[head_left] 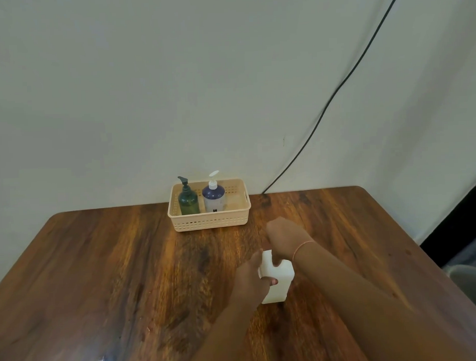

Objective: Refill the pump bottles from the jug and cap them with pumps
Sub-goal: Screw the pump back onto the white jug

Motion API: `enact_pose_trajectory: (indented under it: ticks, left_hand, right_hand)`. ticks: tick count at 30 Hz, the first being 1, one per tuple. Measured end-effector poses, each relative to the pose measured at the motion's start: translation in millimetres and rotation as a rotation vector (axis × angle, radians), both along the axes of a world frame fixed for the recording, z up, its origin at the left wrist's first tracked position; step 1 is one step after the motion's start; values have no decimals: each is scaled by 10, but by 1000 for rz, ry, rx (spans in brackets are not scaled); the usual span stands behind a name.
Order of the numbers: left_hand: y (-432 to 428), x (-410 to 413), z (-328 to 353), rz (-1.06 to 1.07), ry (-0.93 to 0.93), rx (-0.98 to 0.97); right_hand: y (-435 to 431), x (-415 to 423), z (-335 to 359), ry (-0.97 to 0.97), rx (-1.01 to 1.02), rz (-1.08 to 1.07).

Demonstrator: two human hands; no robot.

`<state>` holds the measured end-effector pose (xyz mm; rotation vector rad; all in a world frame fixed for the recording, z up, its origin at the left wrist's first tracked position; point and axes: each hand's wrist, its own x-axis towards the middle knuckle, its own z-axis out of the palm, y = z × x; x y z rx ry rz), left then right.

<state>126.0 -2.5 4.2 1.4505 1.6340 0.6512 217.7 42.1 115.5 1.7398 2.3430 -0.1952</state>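
While both hands closed on a white jug (282, 280) standing on a wooden table (126, 265), the left hand (252, 277) gripped its side and the right hand (284, 238) clasped its top. Beyond the right hand, well apart, a green pump bottle (188, 199) and a blue pump bottle (213, 197) stood capped in a beige basket (211, 221).

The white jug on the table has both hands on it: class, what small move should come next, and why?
Probably bring the jug nearer the basket. The left hand grips its side and the right hand is at its top, so it looks held. The green bottle and blue bottle stand in the basket, pumps on, apart from the jug.
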Motion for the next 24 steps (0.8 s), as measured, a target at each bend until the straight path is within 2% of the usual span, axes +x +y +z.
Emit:
enact_pose_trajectory:
  ticks: [3,6,9,10,12,14,17,20,22,24]
  left_hand:
    - [12,5,-8,-1,1,11]
    - [15,14,2,-6,19,22]
    - [12,9,5,-6,16,18]
    - [16,6,5,-13,26,21]
    - [22,-1,3,-31,45,30]
    - [15,-7,2,-41,40,36]
    - [10,-17,1,-40,-1,43]
    - [14,-15,8,-32,-19,53]
    - [14,-6,10,-30,-20,62]
    - [10,-3,15,-30,-14,62]
  right_hand:
    - [-24,9,-34,18,20,-96]
    - [-61,-42,0,31,-120,-206]
    - [-55,39,133,298,-384,-428]
    - [-41,128,181,414,-405,-491]
    - [-33,374,182,644,-321,-554]
    - [-67,617,23,819,-225,-445]
    - [-224,672,-365,988,-357,-240]
    - [-292,561,-655,1151,-200,-307]
    - [-310,497,-721,1170,-20,-422]
    - [-344,451,-746,1068,110,-479]
